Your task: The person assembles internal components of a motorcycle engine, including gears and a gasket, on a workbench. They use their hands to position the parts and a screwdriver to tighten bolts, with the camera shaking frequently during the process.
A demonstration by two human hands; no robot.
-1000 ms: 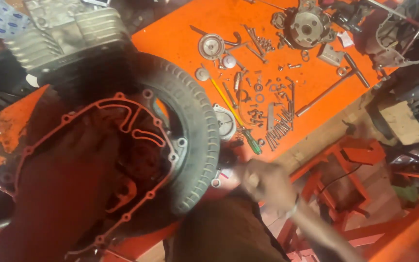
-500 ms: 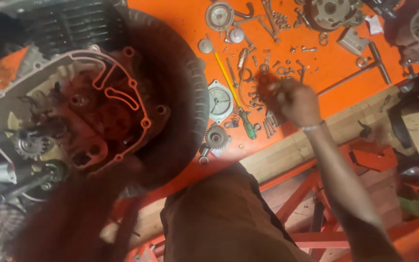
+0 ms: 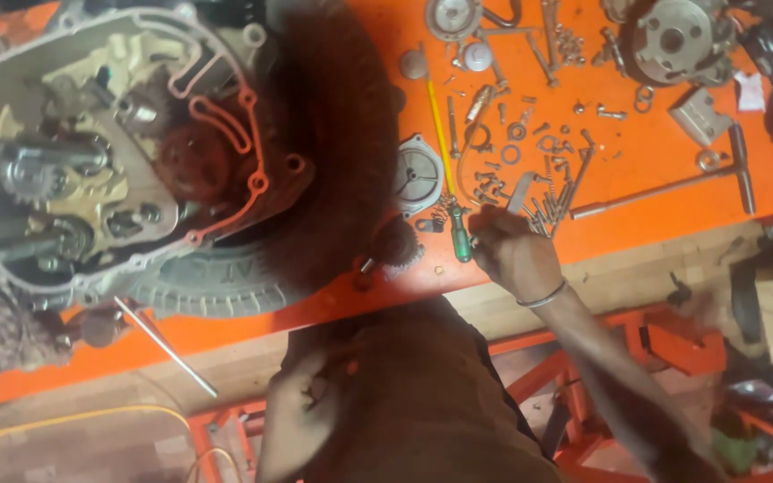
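Head view: right hand (image 3: 513,255) at near edge of orange metal worktop (image 3: 664,210), fingers curled among loose silver bolts (image 3: 547,210), beside green-handled yellow-shaft screwdriver (image 3: 458,234); cannot tell whether grip holds anything. Half second ago same hand sat farther in, over bolt pile. Left hand (image 3: 301,416) low before torso, blurred, grip unclear. Open grey engine crankcase with orange gasket (image 3: 118,152) rests on black rubber tyre (image 3: 225,282), now filling more of left side.

The screwdriver with yellow shaft and green handle (image 3: 452,192) lies flat on the orange tabletop (image 3: 655,192), handle toward its near edge, shaft pointing away. The scattered small steel bolts and washers (image 3: 530,170) lie loose just right of the screwdriver, some bolts bunched together beside its handle end.
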